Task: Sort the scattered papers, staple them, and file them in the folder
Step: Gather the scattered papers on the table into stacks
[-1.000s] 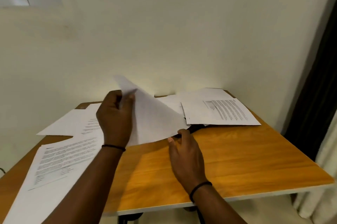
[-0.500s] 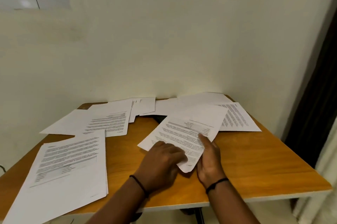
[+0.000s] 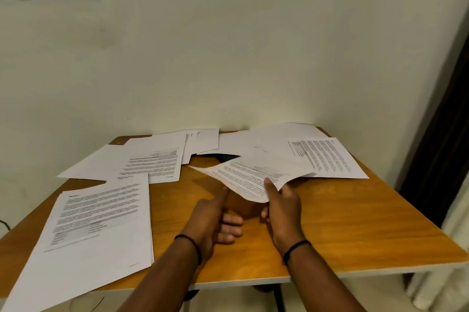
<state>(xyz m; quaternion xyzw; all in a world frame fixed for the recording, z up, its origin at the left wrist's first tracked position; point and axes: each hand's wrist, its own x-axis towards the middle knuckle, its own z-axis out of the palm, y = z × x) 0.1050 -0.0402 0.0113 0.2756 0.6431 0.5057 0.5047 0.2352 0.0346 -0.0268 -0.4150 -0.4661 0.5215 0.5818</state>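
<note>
Now the printed sheet [image 3: 250,178] is being lifted clear of the table [image 3: 342,220] — half a second ago it was being pressed flat under both hands. It is being pinched at its near corner by the right hand [image 3: 281,210], thumb on top, fingers curled beneath; the far end is drooping over the middle of the table. The left hand [image 3: 215,220] is being held free of the paper, forefinger stretched toward the sheet's underside, other fingers loosely bent, nothing held.

Judged from that: one page is being picked out for sorting, nothing stapled or filed yet. A collected stack [image 3: 96,230] is lying at the near left; loose sheets [image 3: 157,161] are spread along the back, and another printed page [image 3: 327,156] is lying at the far right.

A dark object [image 3: 224,157] is being mostly covered by papers at the back — stapler or folder, cannot be told. No folder is being shown plainly. Print is too blurred to be read, so page order cannot be checked. The stack's near-left corner is being cut off by the frame.
</note>
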